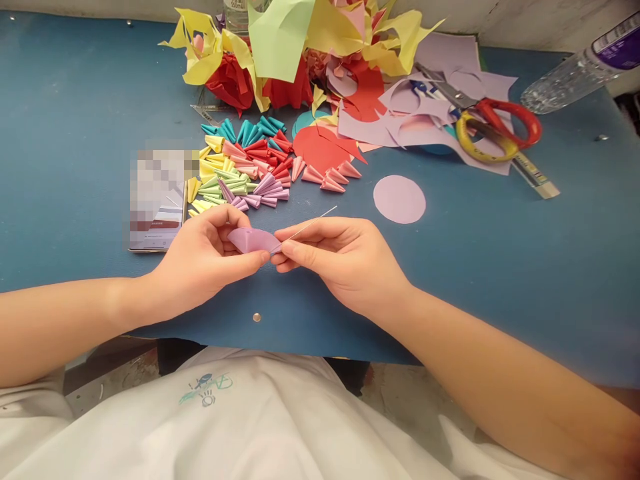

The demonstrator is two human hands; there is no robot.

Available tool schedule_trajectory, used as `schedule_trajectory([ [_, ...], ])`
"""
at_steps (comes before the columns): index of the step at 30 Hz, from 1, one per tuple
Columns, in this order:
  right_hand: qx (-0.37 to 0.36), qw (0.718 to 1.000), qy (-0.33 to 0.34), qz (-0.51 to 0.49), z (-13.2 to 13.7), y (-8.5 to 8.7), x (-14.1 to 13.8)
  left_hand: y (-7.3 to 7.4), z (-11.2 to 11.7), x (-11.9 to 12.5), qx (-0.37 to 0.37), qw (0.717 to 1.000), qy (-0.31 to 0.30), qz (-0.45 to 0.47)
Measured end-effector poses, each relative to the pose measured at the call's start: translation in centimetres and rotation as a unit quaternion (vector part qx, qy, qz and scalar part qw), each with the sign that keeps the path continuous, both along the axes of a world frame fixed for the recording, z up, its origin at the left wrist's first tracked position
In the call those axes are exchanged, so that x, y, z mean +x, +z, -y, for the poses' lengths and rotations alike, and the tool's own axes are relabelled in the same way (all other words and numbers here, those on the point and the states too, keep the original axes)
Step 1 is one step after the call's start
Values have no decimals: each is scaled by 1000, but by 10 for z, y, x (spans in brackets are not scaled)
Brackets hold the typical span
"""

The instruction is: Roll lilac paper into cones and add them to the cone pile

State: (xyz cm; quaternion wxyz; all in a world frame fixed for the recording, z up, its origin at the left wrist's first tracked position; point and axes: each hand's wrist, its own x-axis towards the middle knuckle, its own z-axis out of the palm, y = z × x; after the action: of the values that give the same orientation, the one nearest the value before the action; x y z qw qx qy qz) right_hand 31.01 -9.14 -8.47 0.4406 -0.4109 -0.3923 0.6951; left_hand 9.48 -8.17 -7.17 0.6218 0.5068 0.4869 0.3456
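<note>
My left hand (pixel 210 247) is closed on a piece of purple paper (pixel 253 241), bent into a curved, partly rolled shape. At that paper's right end, my right hand (pixel 340 257) pinches a thin pale stick (pixel 315 221), its free end pointing up and right. The fingertips of both hands nearly meet there. Just beyond my hands lie several small rolled paper cones in purple (pixel 270 190), green (pixel 233 181), yellow (pixel 214 163), pink (pixel 333 180), red (pixel 257 148) and teal (pixel 247 132). A flat purple paper circle (pixel 399 199) rests to the right.
A phone (pixel 159 200) lies left of the cones. Crumpled paper scraps (pixel 283 40) pile up at the back. Scissors (pixel 487 127) with red and yellow handles rest on cut purple sheets (pixel 370 123), beside a box-cutter-like strip (pixel 535 175). A plastic bottle (pixel 565 83) lies back right on the blue table (pixel 500 267).
</note>
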Motion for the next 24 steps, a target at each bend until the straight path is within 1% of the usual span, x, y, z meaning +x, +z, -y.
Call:
schedule_trajectory([
  [3, 18, 1000, 3, 2, 0, 1, 0, -2, 0, -2, -4, 1000, -4, 19],
  [6, 40, 999, -10, 10, 2, 0, 0, -2, 1, -2, -3, 999, -1, 35],
  [14, 23, 999, -26, 34, 7, -1, -5, 1, 5, 2, -4, 1000, -7, 17],
  [18, 38, 997, -46, 45, 9, -1, -6, 1, 5, 3, 6, 1000, 2, 7],
  [20, 48, 996, -50, 51, 8, -3, -5, -1, 5, 2, -7, 1000, 3, 21],
  [24, 91, 995, 10, 42, 4, -8, -2, -2, 3, -1, -57, 996, -10, 73],
])
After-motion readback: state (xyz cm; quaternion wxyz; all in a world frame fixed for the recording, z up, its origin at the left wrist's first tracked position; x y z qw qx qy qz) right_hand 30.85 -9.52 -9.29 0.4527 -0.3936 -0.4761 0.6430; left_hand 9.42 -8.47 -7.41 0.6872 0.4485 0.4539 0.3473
